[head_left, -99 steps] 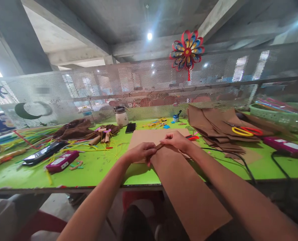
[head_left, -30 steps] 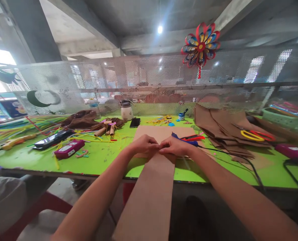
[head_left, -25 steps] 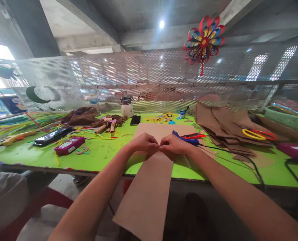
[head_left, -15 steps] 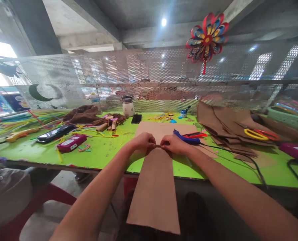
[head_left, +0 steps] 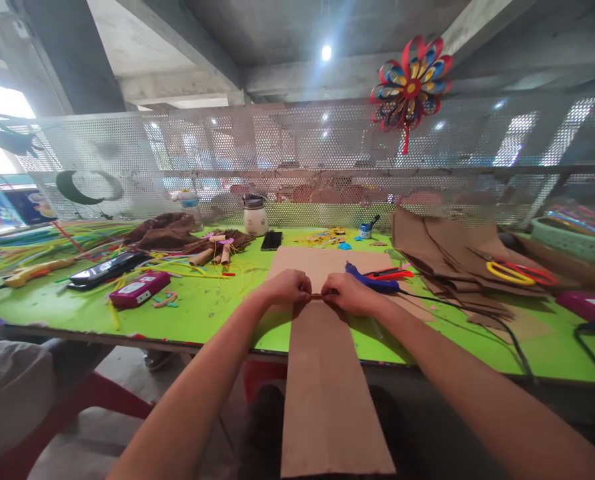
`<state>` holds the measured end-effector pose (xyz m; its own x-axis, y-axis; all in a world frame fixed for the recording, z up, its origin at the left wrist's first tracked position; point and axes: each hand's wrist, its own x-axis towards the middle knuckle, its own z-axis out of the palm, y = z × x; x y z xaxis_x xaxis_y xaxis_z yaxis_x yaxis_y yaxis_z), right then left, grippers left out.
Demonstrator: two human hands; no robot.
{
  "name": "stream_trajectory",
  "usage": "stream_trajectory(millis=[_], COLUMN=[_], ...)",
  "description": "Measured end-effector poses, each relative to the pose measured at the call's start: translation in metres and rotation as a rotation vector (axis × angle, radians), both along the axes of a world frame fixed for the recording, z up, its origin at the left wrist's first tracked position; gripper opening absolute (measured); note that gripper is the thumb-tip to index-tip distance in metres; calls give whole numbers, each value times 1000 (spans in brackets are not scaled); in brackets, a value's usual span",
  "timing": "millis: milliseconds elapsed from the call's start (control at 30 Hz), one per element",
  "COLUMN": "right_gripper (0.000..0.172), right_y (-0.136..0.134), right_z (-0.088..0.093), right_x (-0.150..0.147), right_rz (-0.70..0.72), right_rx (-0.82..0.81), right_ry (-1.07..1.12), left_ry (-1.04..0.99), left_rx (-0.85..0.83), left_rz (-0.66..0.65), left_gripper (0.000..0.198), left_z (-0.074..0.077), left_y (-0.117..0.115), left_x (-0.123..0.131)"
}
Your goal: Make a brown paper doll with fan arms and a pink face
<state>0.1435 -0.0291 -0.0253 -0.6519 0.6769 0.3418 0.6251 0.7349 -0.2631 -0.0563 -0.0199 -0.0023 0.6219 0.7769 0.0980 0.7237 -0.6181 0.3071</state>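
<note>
A long strip of brown paper (head_left: 330, 387) runs from the green table's front edge down toward my lap. Its upper end has a narrow fold, pinched on the left by my left hand (head_left: 288, 287) and on the right by my right hand (head_left: 346, 292). The fingers of both hands are closed on it, a small gap apart. Behind them a flat brown sheet (head_left: 327, 260) lies on the table. A blue glue gun (head_left: 372, 280) rests just beyond my right hand, beside a red-handled tool (head_left: 395, 274).
Brown paper pieces (head_left: 447, 247) and yellow-and-red scissors (head_left: 510, 272) lie right. Left are a magenta box (head_left: 140, 289), a black device (head_left: 108, 269), a yellow glue gun (head_left: 37, 271) and craft strips. A phone (head_left: 271, 241) and jar (head_left: 255, 215) stand behind. A person's sleeve (head_left: 17, 380) shows far left.
The lower end of the hanging paper strip has swung to the right and nearer to me. Both hands keep their pinch on the fold, and the view has shifted slightly.
</note>
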Motion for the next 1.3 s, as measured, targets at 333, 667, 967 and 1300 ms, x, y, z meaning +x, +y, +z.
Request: stream_trajectory(millis=[333, 667, 967, 1300], right_gripper=[15, 15, 18, 15], right_y=[1, 3, 8, 7], right_z=[-3, -1, -2, 1], right_x=[-3, 3, 12, 15], right_rz=[9, 38, 89, 152], right_rx=[16, 1, 0, 16], right_ry=[7, -1, -21, -78], left_ry=[-53, -54, 6, 94], left_rx=[41, -25, -24, 26], left_rz=[-14, -23, -56, -108], left_gripper=[19, 19, 28, 37], left_z=[-9, -9, -7, -3], left_y=[1, 6, 9, 5], left_x=[9, 4, -10, -19])
